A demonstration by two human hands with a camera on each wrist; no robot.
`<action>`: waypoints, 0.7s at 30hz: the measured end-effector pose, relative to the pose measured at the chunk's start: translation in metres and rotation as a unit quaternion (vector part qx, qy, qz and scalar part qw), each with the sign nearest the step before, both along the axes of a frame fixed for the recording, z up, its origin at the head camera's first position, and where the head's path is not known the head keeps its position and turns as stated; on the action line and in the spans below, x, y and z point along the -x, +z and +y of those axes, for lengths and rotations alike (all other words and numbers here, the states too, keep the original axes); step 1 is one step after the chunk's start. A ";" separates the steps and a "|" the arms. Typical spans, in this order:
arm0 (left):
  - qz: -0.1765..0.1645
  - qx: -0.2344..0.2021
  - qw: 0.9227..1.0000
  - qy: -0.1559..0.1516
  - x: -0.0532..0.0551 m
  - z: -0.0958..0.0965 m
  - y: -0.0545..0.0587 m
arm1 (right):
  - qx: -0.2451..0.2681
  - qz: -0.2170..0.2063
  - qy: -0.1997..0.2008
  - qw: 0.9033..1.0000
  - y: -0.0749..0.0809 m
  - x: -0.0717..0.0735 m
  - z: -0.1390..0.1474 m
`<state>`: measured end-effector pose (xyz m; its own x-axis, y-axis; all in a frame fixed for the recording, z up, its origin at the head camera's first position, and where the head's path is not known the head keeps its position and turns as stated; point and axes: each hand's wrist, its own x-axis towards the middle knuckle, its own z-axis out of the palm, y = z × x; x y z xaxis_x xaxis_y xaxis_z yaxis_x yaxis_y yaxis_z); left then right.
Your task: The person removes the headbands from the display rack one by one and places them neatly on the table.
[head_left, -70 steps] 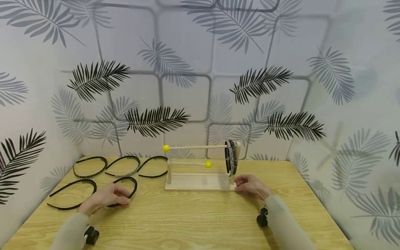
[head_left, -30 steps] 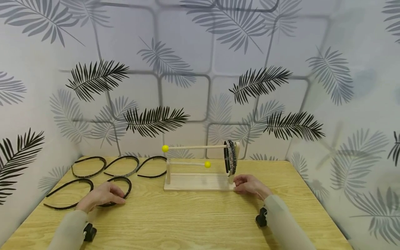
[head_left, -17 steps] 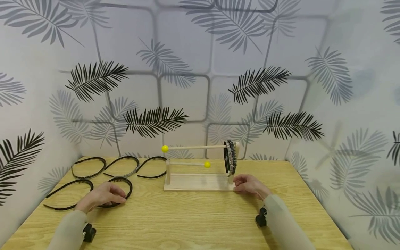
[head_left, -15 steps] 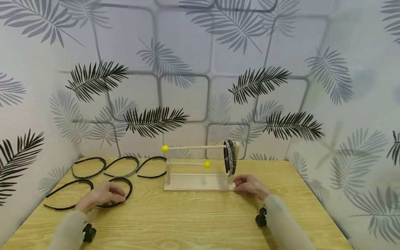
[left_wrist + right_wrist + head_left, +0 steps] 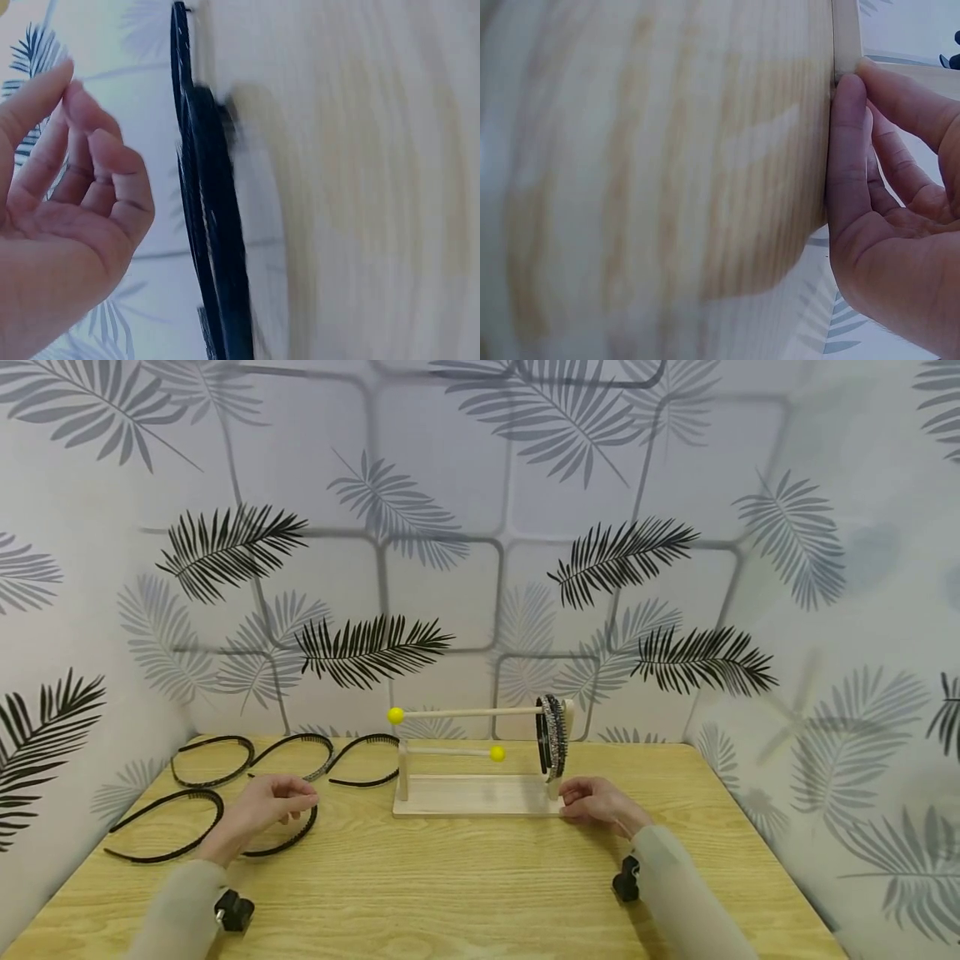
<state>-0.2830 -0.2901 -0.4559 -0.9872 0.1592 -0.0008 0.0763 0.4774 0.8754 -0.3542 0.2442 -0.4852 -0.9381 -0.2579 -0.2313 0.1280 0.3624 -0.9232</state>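
Observation:
My left hand (image 5: 266, 806) hovers over a black toothed headband (image 5: 302, 837) lying on the table and hides part of it. In the left wrist view, the loosely curled fingers hold nothing and stand apart from the black headbands (image 5: 217, 225). My right hand (image 5: 600, 802) pinches the right end of the base of a wooden stand (image 5: 476, 797); in the right wrist view, thumb and fingertips meet at the base's edge (image 5: 846, 37). Several headbands (image 5: 552, 739), black and glittery, hang at the right end of the stand's upper rod.
More headbands lie at the left: one in front (image 5: 165, 827) and a back row with a black one (image 5: 213, 760), a glittery one (image 5: 300, 752) and another (image 5: 363, 762). Yellow balls (image 5: 395, 716) cap the rods. A patterned wall surrounds the wooden table (image 5: 480, 885).
The left hand first shifted slightly left with the headband, then lifted up and off it, leaving it on the table. My right hand keeps its hold on the stand.

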 end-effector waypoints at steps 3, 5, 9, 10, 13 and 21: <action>0.015 -0.009 1.000 0.015 0.003 0.011 0.003 | 0.002 -0.002 0.000 1.000 0.000 -0.001 -0.001; 0.022 -0.019 0.999 0.019 0.004 0.019 0.005 | 0.005 -0.002 -0.001 1.000 0.001 -0.001 -0.001; 0.027 -0.043 0.998 0.025 0.006 0.034 0.007 | 0.005 -0.001 0.002 1.000 0.002 -0.001 -0.002; 0.026 -0.049 0.998 0.026 0.007 0.038 0.007 | 0.005 0.000 0.004 1.000 0.002 -0.001 -0.002; 0.031 -0.057 0.998 0.025 0.009 0.049 0.009 | 0.002 0.001 0.003 1.000 0.002 -0.001 -0.003; 0.048 -0.088 0.995 -0.005 0.014 0.077 0.021 | 0.003 0.002 -0.002 1.000 -0.002 0.001 -0.002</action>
